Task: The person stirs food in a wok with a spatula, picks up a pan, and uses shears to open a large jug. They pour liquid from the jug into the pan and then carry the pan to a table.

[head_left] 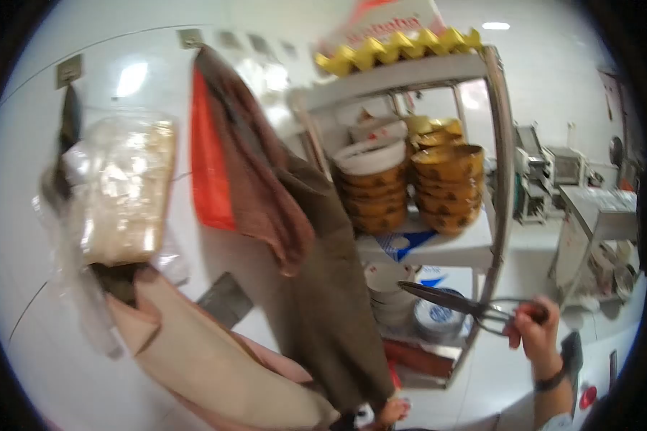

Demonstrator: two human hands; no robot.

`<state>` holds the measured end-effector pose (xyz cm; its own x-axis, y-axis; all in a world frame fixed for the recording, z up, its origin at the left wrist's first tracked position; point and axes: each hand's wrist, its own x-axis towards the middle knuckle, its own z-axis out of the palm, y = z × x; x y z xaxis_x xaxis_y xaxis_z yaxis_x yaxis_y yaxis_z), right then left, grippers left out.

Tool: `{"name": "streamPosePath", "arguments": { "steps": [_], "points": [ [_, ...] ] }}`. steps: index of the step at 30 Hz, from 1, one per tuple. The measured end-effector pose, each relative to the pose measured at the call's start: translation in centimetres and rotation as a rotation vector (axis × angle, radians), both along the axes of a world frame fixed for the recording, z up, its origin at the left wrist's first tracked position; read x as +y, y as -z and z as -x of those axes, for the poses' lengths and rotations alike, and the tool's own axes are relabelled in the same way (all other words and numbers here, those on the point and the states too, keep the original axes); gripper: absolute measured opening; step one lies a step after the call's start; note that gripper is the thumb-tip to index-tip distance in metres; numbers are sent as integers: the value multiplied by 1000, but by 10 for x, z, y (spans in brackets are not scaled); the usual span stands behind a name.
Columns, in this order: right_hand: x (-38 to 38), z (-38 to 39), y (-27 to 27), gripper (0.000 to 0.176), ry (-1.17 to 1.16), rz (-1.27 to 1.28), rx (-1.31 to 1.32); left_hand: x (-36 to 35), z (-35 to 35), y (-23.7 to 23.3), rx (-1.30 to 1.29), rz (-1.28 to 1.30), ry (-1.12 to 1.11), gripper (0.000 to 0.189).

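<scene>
My right hand (pixel 536 330) is closed around the handles of a pair of scissors (pixel 446 298). The dark blades point left and pass in front of the shelf rack's lower part. Low in the frame, part of my left hand (pixel 393 411) shows at the bottom edge, beside the foot of a hanging dark brown apron (pixel 316 287). Its fingers are small and blurred, so what they hold, if anything, does not show. A dark band circles my right wrist.
Shelves (pixel 499 165) hold stacked brown bowls (pixel 447 179), blue-and-white plates (pixel 438 316) and a yellow egg tray (pixel 402 50). On the wall hang a brown and red cloth (pixel 248 158), a clear bag (pixel 126 190) and a beige apron (pixel 201 345). A metal table (pixel 597 208) stands right.
</scene>
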<state>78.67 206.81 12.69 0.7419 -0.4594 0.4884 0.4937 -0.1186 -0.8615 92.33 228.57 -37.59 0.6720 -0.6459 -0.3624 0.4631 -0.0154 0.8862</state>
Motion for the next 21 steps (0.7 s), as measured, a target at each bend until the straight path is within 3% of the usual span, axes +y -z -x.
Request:
{"name": "streamPosePath", "arguments": {
  "steps": [3,5,7,11,13,15,21],
  "points": [
    [19,-62,-84,13,-67,-7,10,12,-13,-34,5,-8,-114,21],
    [27,-108,-131,12,-80,-43,-224,19,-25,-61,-6,-20,-160,20],
    [27,-137,-181,12,-92,-27,-295,27,-29,-78,-13,-23,-203,20],
    [49,-196,-256,12,60,125,-581,38,-40,-101,-26,-26,-268,20],
    [55,-236,-288,20,237,409,-773,42,-44,-109,-28,-25,-295,20],
    [76,-250,-321,27,524,738,-632,45,-49,-115,-31,-23,-315,20],
    [135,-312,-391,28,657,957,-427,57,-57,-129,-36,-8,-365,19]
  ]
}}
